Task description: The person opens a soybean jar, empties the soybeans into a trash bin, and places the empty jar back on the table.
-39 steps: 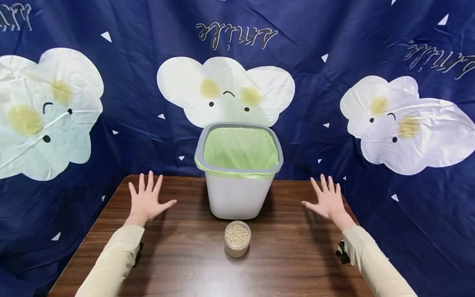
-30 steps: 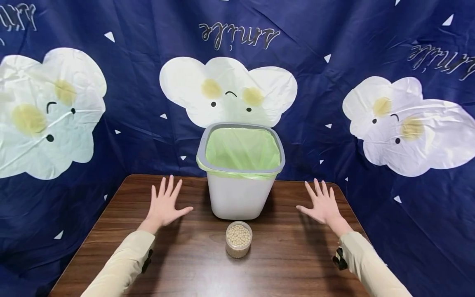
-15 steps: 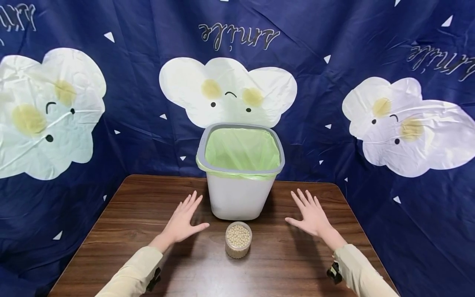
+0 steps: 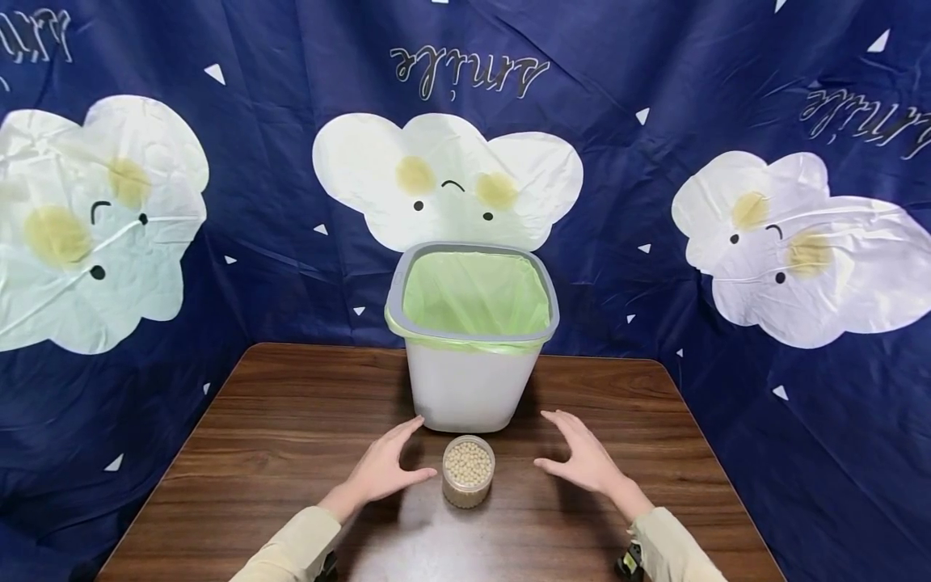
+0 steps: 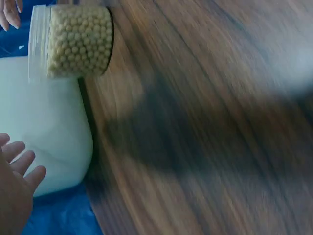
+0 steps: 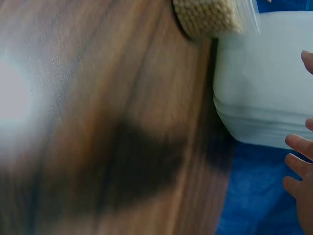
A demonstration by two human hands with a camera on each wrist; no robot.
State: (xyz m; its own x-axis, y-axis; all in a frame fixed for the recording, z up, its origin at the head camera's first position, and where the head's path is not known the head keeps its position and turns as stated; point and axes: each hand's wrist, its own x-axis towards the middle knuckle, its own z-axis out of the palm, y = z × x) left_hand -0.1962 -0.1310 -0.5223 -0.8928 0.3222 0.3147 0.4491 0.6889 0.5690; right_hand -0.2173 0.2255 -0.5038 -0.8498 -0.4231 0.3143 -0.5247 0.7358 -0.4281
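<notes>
A clear round jar (image 4: 467, 472) filled with small pale beige balls stands upright on the wooden table, in front of the bin. To its left is my left hand (image 4: 385, 467), thumb tip close beside the jar and fingers slightly bent. My right hand (image 4: 582, 459) hovers to the right of the jar, farther off, thumb and fingers apart. Neither hand holds anything. In the left wrist view the jar (image 5: 80, 41) shows sideways, with part of the left hand (image 5: 17, 181) at the edge. The right wrist view catches the jar's lower part (image 6: 205, 17) and the right fingers (image 6: 299, 164).
Just behind the jar stands a white bin (image 4: 465, 388) with a grey rim and a light green liner bag (image 4: 476, 295). The brown table (image 4: 291, 404) reaches back to a dark blue curtain (image 4: 269, 162) printed with white clouds.
Both hands have come inward and nearer from the table's sides toward the jar, the left one closer to it. Their spread fingers have drawn together somewhat. Jar and bin stay put.
</notes>
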